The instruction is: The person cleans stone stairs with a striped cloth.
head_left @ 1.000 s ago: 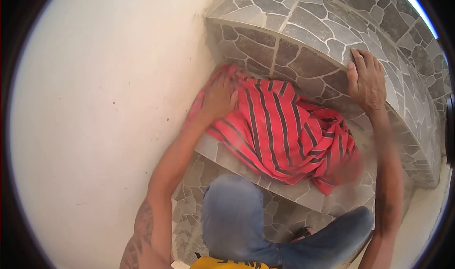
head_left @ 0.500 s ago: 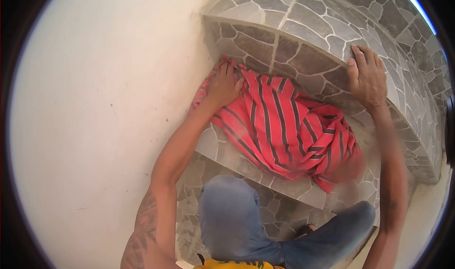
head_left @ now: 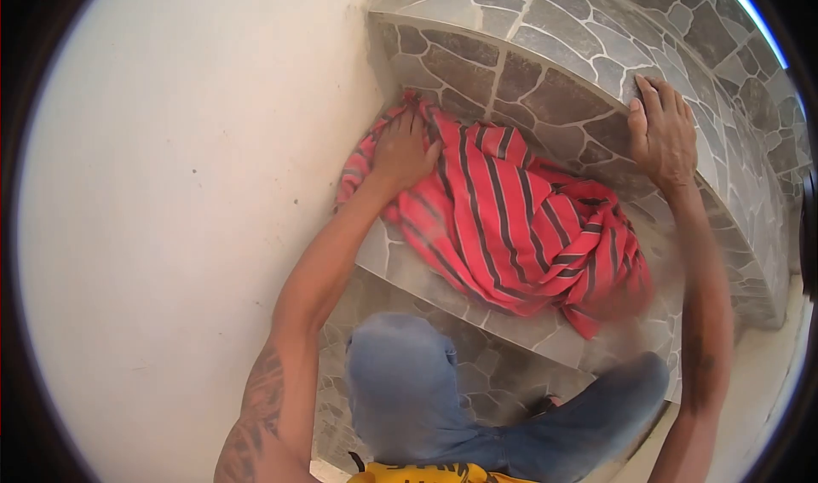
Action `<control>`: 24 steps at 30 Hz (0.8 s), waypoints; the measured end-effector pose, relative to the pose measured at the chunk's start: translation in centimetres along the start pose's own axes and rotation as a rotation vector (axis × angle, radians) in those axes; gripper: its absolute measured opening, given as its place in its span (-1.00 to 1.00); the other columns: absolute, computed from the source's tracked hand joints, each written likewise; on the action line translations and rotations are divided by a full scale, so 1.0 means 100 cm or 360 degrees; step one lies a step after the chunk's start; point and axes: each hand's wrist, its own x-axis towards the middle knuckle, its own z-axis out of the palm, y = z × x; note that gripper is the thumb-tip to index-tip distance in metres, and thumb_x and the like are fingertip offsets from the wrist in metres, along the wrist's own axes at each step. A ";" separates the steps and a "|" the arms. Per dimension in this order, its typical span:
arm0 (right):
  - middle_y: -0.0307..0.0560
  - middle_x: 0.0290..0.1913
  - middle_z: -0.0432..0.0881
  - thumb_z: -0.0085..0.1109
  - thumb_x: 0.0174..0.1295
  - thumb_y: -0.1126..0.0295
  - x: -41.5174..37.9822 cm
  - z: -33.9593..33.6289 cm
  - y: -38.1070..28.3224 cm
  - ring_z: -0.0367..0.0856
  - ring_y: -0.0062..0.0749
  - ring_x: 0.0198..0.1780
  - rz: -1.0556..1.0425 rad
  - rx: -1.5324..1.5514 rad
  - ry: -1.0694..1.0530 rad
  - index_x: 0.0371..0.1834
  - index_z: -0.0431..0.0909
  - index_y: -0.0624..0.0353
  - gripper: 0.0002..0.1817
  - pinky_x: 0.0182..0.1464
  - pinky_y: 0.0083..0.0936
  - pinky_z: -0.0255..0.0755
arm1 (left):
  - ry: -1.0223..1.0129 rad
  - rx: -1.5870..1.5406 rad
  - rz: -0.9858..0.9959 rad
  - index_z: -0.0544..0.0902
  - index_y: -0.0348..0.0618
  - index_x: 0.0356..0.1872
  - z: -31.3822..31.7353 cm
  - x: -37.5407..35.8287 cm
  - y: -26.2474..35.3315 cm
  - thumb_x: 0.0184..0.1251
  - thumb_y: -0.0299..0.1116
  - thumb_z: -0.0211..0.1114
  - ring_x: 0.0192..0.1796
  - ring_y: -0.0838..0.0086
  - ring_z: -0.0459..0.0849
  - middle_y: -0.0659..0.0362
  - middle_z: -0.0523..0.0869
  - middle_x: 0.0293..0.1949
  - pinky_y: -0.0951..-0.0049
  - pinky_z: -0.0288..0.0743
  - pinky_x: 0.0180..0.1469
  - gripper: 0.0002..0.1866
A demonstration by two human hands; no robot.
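Observation:
A red cloth (head_left: 503,219) with black stripes lies bunched on a stone-patterned step (head_left: 383,257). My left hand (head_left: 406,152) presses on the cloth's upper left part, its fingers spread over the fabric close to the wall corner. On the edge of the higher step (head_left: 588,44) rests my right hand (head_left: 665,134), fingers stretched out and nothing held. The cloth's right end is twisted into folds and looks slightly blurred.
A pale plain wall (head_left: 170,227) rises on the left. My bent knees in blue jeans (head_left: 400,372) are below the step, over a stone-patterned floor. The curved higher step runs from the top down to the right.
The cloth's upper left part has shifted slightly up and toward the wall corner under my left hand. My right hand stays on the step edge.

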 end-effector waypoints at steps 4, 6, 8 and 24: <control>0.11 0.15 0.62 0.05 0.46 0.21 0.002 -0.001 0.002 0.58 0.04 0.19 0.0022 0.0011 0.0012 0.25 0.59 0.30 -0.55 0.26 -0.12 0.40 | -0.0347 -0.0162 0.0287 0.47 -0.51 0.30 -0.038 -0.037 -0.006 0.45 -0.04 0.25 0.39 -0.13 0.51 -0.33 0.52 0.33 0.02 0.39 0.41 -0.32; 0.11 0.14 0.62 0.06 0.46 0.21 -0.001 0.002 0.000 0.58 0.04 0.18 0.0022 0.0015 0.0022 0.25 0.60 0.30 -0.55 0.25 -0.12 0.40 | -0.0376 -0.0258 -0.0004 0.47 -0.54 0.28 -0.034 -0.015 -0.023 0.44 -0.03 0.25 0.39 -0.15 0.49 -0.31 0.57 0.26 -0.01 0.36 0.44 -0.31; 0.11 0.14 0.62 0.06 0.46 0.21 0.001 0.001 0.004 0.59 0.04 0.18 0.0012 -0.0011 0.0040 0.25 0.60 0.30 -0.55 0.24 -0.13 0.40 | 0.0018 0.0059 0.0030 0.51 -0.54 0.25 0.003 0.008 -0.024 0.43 -0.02 0.25 0.37 -0.14 0.50 -0.27 0.59 0.23 -0.03 0.37 0.43 -0.32; 0.07 0.10 0.64 0.11 0.42 0.20 0.003 -0.001 0.001 0.62 0.00 0.12 -0.0008 -0.0048 0.0122 0.19 0.63 0.30 -0.56 0.19 -0.15 0.45 | -0.0241 0.0508 0.0021 0.63 -0.33 0.00 -0.062 0.009 0.037 0.37 -0.28 0.29 0.09 0.03 0.66 -0.04 0.68 -0.08 0.11 0.56 0.09 -0.67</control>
